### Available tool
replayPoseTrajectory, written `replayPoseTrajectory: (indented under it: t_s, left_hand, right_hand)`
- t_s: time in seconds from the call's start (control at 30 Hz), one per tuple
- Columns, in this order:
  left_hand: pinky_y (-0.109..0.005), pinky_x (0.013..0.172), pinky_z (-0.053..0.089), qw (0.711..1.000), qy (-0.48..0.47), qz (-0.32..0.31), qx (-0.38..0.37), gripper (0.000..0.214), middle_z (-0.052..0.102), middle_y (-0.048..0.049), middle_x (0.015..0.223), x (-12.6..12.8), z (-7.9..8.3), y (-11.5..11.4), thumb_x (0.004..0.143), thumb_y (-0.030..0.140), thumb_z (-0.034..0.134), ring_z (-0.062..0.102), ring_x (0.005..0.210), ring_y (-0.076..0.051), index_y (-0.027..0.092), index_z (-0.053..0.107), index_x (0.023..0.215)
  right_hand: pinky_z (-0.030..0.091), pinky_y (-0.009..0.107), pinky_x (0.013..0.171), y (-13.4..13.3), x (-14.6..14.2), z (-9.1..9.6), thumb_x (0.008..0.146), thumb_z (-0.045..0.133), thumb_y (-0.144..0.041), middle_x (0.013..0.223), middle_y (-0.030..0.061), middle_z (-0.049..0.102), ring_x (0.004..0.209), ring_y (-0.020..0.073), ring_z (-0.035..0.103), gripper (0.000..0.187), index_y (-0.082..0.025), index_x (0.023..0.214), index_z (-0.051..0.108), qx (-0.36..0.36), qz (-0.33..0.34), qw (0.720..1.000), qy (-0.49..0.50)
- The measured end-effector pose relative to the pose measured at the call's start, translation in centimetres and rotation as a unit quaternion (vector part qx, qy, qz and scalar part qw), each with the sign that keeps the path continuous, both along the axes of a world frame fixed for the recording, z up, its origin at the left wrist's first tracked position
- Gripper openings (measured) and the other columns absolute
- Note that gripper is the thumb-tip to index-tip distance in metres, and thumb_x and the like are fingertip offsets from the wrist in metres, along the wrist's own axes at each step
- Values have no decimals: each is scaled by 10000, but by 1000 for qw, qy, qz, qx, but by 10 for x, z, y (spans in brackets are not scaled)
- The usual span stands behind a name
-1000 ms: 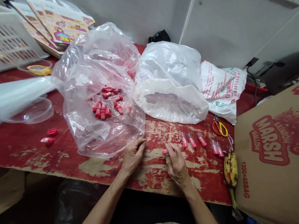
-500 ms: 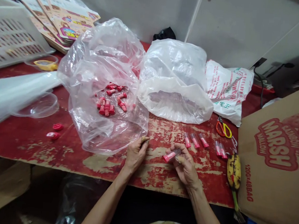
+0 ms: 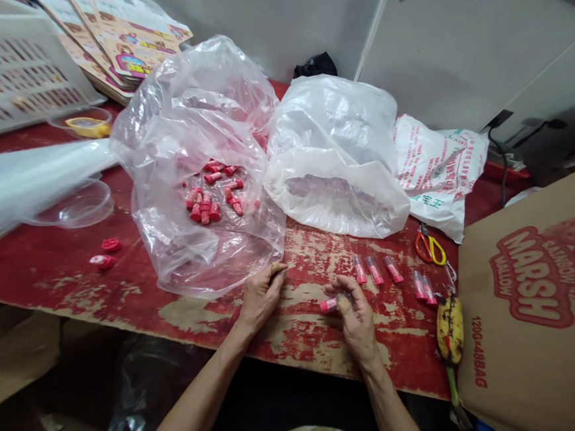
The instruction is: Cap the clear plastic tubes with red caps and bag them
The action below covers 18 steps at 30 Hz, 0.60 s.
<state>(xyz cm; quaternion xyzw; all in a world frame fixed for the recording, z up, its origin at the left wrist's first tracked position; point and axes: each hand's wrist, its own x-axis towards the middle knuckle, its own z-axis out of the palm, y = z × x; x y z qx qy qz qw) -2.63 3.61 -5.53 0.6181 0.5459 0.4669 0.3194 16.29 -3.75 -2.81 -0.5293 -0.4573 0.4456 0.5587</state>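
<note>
My right hand [image 3: 356, 316] rests on the worn red table [image 3: 303, 329] with its fingers closed round a small clear tube with a pink end [image 3: 331, 304]. My left hand [image 3: 260, 294] lies curled at the edge of a big clear plastic bag [image 3: 199, 135], pinching something small I cannot make out. Inside that bag sit several loose red caps [image 3: 212, 196]. Several finished pink tubes [image 3: 375, 270] lie in a row just right of my right hand, with two more pink tubes [image 3: 424, 287] further right.
A white plastic bag [image 3: 337, 153] lies open behind my hands. Orange-handled scissors [image 3: 429, 248] and a spotted banana [image 3: 450, 331] lie at the right, beside a large cardboard box [image 3: 535, 295]. Clear lids [image 3: 77, 202], two red pieces [image 3: 105, 252] and a white basket [image 3: 24, 75] are left.
My right hand lifted the pink-ended tube off the table, then turned it and drew it in under its fingers. My left hand stayed put at the bag's edge.
</note>
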Motion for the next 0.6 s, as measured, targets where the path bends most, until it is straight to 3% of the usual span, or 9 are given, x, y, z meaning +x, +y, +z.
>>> replayPoseTrajectory:
  t_s: [0.07,0.23,0.3,0.43,0.6]
  left_hand:
    - [-303,762,525,1000,1,0,1,221,739,-35,891,0,0,0,798,250,509,681,816,-184,198,690,913]
    - [-304,764,520,1000,3,0,-1,220,737,-34,879,0,0,0,804,269,512,678,804,-183,199,689,914]
    - [-301,763,520,1000,3,-2,-3,218,737,-31,879,0,1,0,802,268,513,677,799,-180,203,688,915]
    - [-308,778,517,1000,4,-5,-2,214,737,-41,892,0,1,0,801,266,513,677,807,-181,196,687,903]
    - [-302,768,520,1000,-3,0,0,218,737,-32,882,0,1,0,802,262,503,678,816,-181,206,686,907]
  right_hand:
    - [550,346,807,-1,1,3,915,461,-250,1139,67,573,995,189,620,296,-280,1196,547,60,-13,991,-121]
    - [508,389,892,10,3,-5,892,401,-128,1122,100,536,1012,201,579,421,-259,1276,510,195,16,919,-343]
    - [520,376,864,15,3,-9,891,379,-109,1117,103,520,1000,200,575,461,-265,1313,479,201,39,913,-353]
    - [531,358,835,15,1,-10,902,371,-115,1160,103,485,994,195,569,486,-299,1347,434,175,30,932,-316]
    - [512,380,872,14,-3,-3,897,377,-122,1135,101,506,988,198,578,477,-288,1339,444,163,75,924,-338]
